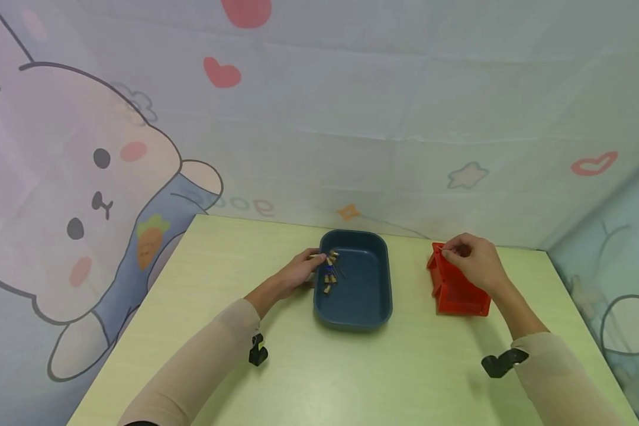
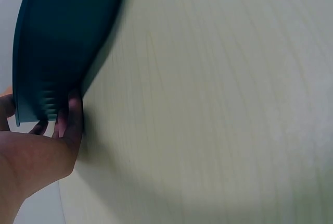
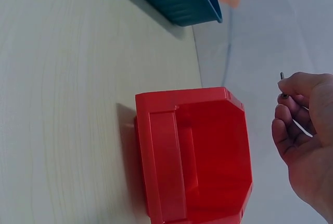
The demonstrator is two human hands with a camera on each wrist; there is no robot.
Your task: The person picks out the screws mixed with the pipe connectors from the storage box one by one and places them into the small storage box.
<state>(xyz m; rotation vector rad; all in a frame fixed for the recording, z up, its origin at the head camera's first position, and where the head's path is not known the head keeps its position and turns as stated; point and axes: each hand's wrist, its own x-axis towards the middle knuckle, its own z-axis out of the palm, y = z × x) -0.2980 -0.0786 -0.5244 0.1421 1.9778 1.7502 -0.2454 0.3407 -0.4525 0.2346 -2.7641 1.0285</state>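
Observation:
My left hand (image 1: 297, 273) grips the left wall of a dark teal plastic tub (image 1: 361, 299), thumb over the rim and fingers against the outside. Small brass-coloured pieces (image 1: 327, 290) lie along the tub's left side, with a bit of blue and some thin pins among them; their exact kind is too small to tell. Over the back of a red plastic bin (image 1: 460, 296) is my right hand (image 1: 476, 260). Its thumb and forefinger pinch a small thin metal piece (image 3: 282, 75), mostly hidden by the fingertips. The red bin's visible interior (image 3: 216, 151) shows no pieces.
Both containers stand on a pale yellow-green wooden table (image 1: 404, 378). A printed cloth (image 1: 351, 118) hangs right behind the table's back edge, close to the tub and bin. Black wrist mounts (image 1: 504, 362) stick out from the sleeves.

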